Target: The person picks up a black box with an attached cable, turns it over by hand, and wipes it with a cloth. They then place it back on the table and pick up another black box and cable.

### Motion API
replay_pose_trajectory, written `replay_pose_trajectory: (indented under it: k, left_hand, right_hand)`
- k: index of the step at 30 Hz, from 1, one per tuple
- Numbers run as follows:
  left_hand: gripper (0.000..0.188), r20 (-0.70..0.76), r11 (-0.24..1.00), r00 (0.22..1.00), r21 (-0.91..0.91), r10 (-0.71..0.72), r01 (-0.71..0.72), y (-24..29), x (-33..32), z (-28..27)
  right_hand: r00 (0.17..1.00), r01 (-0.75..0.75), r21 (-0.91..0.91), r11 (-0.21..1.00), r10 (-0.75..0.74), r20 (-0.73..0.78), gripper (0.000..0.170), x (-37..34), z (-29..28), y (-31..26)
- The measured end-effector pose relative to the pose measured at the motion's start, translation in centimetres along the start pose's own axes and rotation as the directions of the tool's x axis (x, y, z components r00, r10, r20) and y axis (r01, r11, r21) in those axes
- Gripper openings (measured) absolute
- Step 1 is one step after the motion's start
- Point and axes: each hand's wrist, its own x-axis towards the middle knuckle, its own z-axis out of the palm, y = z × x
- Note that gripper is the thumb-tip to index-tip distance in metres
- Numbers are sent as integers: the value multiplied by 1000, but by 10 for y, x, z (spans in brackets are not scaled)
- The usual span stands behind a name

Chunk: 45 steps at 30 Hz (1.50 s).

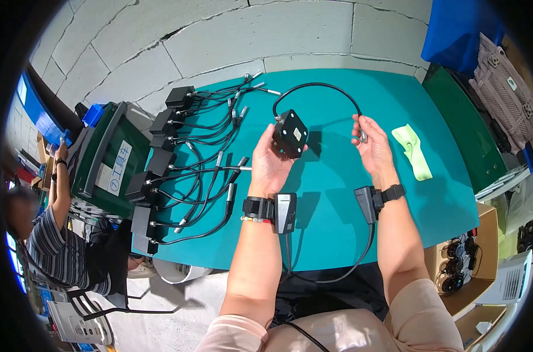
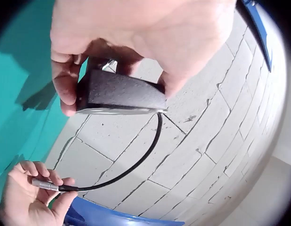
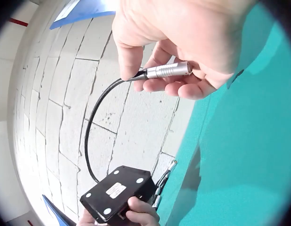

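Note:
My left hand point(image 1: 270, 163) grips a small black box point(image 1: 290, 134) by its sides, thumb and fingers on opposite edges. One face of the box carries a pale label and a light dot near each corner, plain in the right wrist view. From the box a black cable point(image 2: 144, 160) arcs across to my right hand point(image 1: 373, 144). There the thumb and fingers hold the cable's end at its silver metal connector point(image 3: 168, 70). Both hands are raised over the green table point(image 1: 337, 234).
Several similar black boxes point(image 1: 143, 186) with cables and silver plugs line the table's left side. A light green cloth strip point(image 1: 412, 151) lies at right. Behind stands a block wall point(image 1: 313, 29). Another person point(image 1: 58, 234) sits at left; a cardboard carton point(image 1: 483, 258) stands lower right.

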Motion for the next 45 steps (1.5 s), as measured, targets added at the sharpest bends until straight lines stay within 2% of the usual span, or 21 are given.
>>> replay_pose_trajectory:
  k: [1, 3, 5, 8, 11, 13, 15, 17, 19, 21, 23, 24, 26, 27, 30, 32, 36, 38, 39, 41, 45]
  left_hand:
    - [45, -57, 997, 996, -23, 73, -74, -1, -1, 5]
    - [37, 9, 998, 1000, -51, 25, -25, -1, 3, -10]
    - [34, 0, 992, 995, -71, 105, -104, -3, 8, -17]
    - [32, -7, 981, 1000, -195, 15, -16, -5, 10, -22]
    - [32, 107, 993, 994, -112, 33, -21, -6, 3, -18]
    - [40, 179, 998, 983, -54, 28, -19, 1, -5, -2]
    - [46, 255, 996, 966, -63, -45, 63, 2, -8, 1]
    - [46, 177, 999, 984, -43, 12, -5, 0, -6, -5]
    - [47, 101, 997, 992, -17, 71, -70, -1, -4, -6]
    - [44, 34, 986, 987, -50, 159, -157, -1, -1, -4]
    - [39, 20, 987, 989, -70, 144, -142, -2, 1, -9]
    - [40, 18, 988, 992, -87, 126, -124, -2, 2, -12]
    - [41, 19, 989, 994, -104, 109, -106, -1, 3, -14]
    - [31, 15, 988, 993, -98, 121, -119, -1, 3, -15]
    - [22, 11, 989, 992, -84, 124, -122, -2, 2, -16]
    - [21, 10, 990, 993, -77, 118, -117, -2, 2, -16]
    - [27, 48, 984, 984, -57, 172, -169, -2, 3, -15]
    - [30, 42, 981, 981, -66, 188, -185, -3, 4, -16]
    - [34, 34, 980, 981, -67, 191, -189, -3, 4, -16]
    - [37, 24, 979, 980, -67, 195, -193, -2, 4, -17]
    - [42, 54, 982, 983, -72, 176, -172, -2, 1, -13]
  right_hand:
    - [1000, 0, 0, 1000, 0, 1, 26, 0, -2, -1]
    - [998, -24, 155, 988, 14, 63, 25, 3, -9, -4]
    - [999, -29, 242, 970, 18, 47, 26, 4, -12, -8]
    - [999, -11, 376, 927, -7, 48, 26, 9, -28, -15]
    - [998, 61, 391, 918, -56, -23, 25, 10, -29, -15]
    - [993, 40, 436, 899, -84, 81, 25, 15, -33, -14]
    - [996, 36, 454, 890, -68, 55, 25, 15, -36, -13]
    - [998, 31, 472, 881, -53, 34, 25, 18, -41, -12]
    - [982, -170, 665, 727, 72, 173, 27, 20, -49, -12]
    - [992, -124, 651, 749, 93, 82, 35, 17, -45, -14]
    - [953, 17, 733, 680, 212, -218, 44, 16, -31, -18]
    - [953, 15, 734, 679, 212, -216, 44, 15, -29, -19]
    - [986, 49, 680, 731, 72, -148, 67, 12, -27, -20]
    - [986, 50, 680, 731, 70, -148, 67, 12, -27, -21]
    - [997, 50, 674, 737, 7, -81, 57, 13, -29, -21]
    - [997, 56, 572, 818, -20, -68, 48, 17, -34, -16]
    - [992, 46, 442, 896, 12, -127, 35, 20, -39, -8]
    - [938, 178, 30, 984, -160, -309, 33, 13, -30, -7]
    - [938, 177, 30, 984, -160, -307, 33, 11, -28, -9]
    - [910, 214, -232, 949, -280, -307, 39, 9, -26, -10]
    - [929, 145, -233, 962, -213, -303, 49, 10, -27, -5]
